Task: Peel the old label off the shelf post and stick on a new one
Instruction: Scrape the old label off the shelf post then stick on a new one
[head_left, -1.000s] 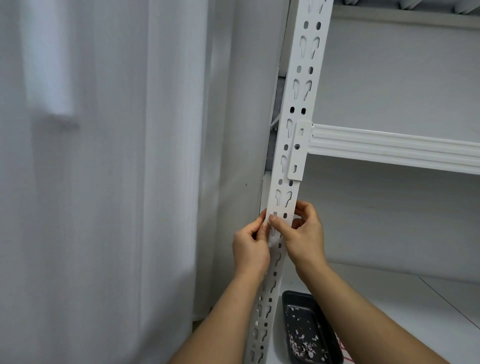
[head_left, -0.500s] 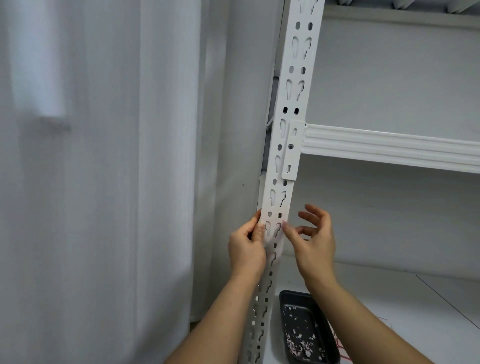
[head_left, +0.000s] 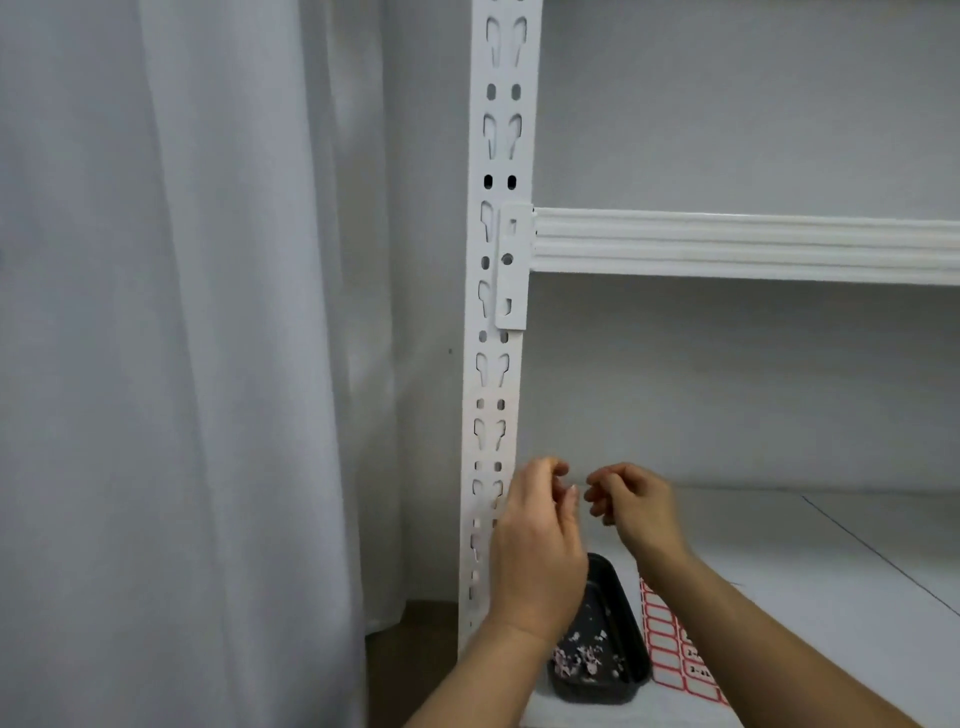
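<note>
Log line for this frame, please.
left hand: off post, fingers curled | right hand: likewise | scrap tray, label sheet: on shelf

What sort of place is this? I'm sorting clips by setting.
Probably a storeroom: a white slotted shelf post, a sheet of red-bordered labels and a black tray of peeled scraps on the shelf.

The white perforated metal shelf post (head_left: 493, 332) stands upright, its face punched with paired keyhole slots and round holes, just left of the left hand (head_left: 537, 561). A sheet of red-bordered white labels (head_left: 670, 649) lies flat below the right hand (head_left: 631, 506).
</note>
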